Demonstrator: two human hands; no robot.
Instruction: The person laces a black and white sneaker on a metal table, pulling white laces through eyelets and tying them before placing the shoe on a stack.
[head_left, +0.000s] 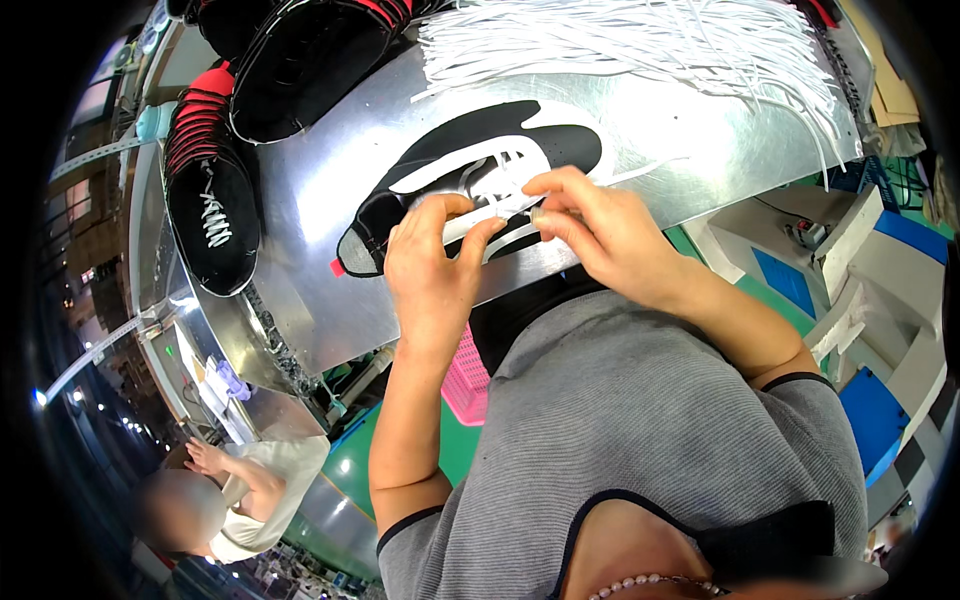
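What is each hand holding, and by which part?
The left hand pinches the flat black-and-white shoe upper by its near white strip; what the right hand pinches there cannot be told.

see shoe upper (465,160) partly covered by left hand (432,262) and right hand (615,235), centre; lose white laces (620,40) past top edge; find co-worker's head (180,510) blurred, lower left.

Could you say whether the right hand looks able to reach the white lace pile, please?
Probably yes: nothing tall stands between the right hand and the white lace pile, though it is busy at the shoe upper.
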